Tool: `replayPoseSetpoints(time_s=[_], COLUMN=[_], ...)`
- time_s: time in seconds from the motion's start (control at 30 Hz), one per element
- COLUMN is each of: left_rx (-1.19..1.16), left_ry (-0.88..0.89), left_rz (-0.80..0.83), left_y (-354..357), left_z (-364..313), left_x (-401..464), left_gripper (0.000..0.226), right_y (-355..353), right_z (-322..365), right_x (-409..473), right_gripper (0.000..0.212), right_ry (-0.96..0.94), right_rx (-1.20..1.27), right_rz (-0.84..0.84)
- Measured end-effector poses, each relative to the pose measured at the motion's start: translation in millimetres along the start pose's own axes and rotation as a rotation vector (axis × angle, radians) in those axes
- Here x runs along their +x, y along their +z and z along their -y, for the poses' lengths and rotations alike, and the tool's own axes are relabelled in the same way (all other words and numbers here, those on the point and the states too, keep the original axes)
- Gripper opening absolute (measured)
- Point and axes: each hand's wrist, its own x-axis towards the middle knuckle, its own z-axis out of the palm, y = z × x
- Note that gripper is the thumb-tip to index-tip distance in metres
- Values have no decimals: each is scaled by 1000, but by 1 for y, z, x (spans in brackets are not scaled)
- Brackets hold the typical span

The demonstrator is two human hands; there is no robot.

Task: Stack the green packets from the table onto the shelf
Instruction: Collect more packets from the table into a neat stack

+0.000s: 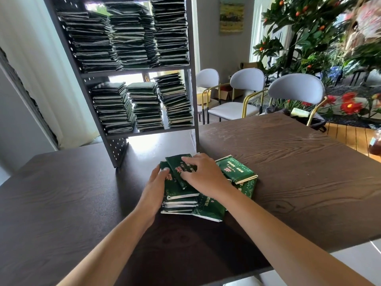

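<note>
Your right hand [203,174] lies over the top green packet [179,169], fingers curled onto it; your left hand [156,183] presses the left edge of the pile of green packets [181,200], thumb on top. Pile sits on the dark wood-grain table [288,162], just in front of the grey shelf [191,58]. More packets are splayed to the right under your wrist, one [236,169] tilted.

The shelf's two tiers are already packed with stacks [127,36]; the lower tier's stacks [144,106] are shorter. Beyond the table: pale chairs [296,89], an orange-fruited tree [292,38], red flowers [350,104].

Shelf top is cut off. Packet print unreadable. Right-edge objects blurred.
</note>
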Motion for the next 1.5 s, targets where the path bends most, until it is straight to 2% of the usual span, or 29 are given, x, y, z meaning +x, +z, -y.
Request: replayPoseSetpoints(time_s=[0.1,0.17,0.3,0.43,0.53,0.63,0.8,0.93,1.13,1.23,1.27,1.37,1.47,1.5], left_rx=[-16,43,39,22,39,40,53,69,109,138,145,114,79,55], left_ry=[9,46,26,12,3,3,7,6,15,27,38,10,-10,-27], left_rz=[20,66,100,81,78,78,74,79,73,46,40,25,19,24], left_y=[2,2,4,7,8,10,11,11,13,14,14,11,9,8], left_z=[-3,-1,1,0,1,0,2,-1,-2,-3,-3,7,7,6], left_x=[-1,0,1,1,2,2,1,-1,-2,-4,-4,2,3,3], left_gripper=[40,43,33,28,28,29,33,34,35,24,28,59,41,42], right_y=[1,1,-7,-18,-25,-28,-33,-37,-21,-7,-3,8,11,10], right_z=[1,2,-7,-29,-47,-56,-56,-47,-18,-12,-11,-13,-13,-12], right_x=[-3,-5,-1,5,9,8,8,5,0,-4,-6,-14,-22,-24], right_gripper=[50,41,34,37,48,57,50,35,23,20,21,31,44,45], right_ry=[-39,-56,-13,117,293,407,248,95,-171,-272,-281,-266,-252,-250], right_rx=[-23,-29,16,-343,-599,-630,-613,-472,-175,-151,-137,-52,-52,-56], right_rz=[-109,-108,-142,-235,-161,-88,-205,-351,-403,-380,-357,-254,-197,-179])
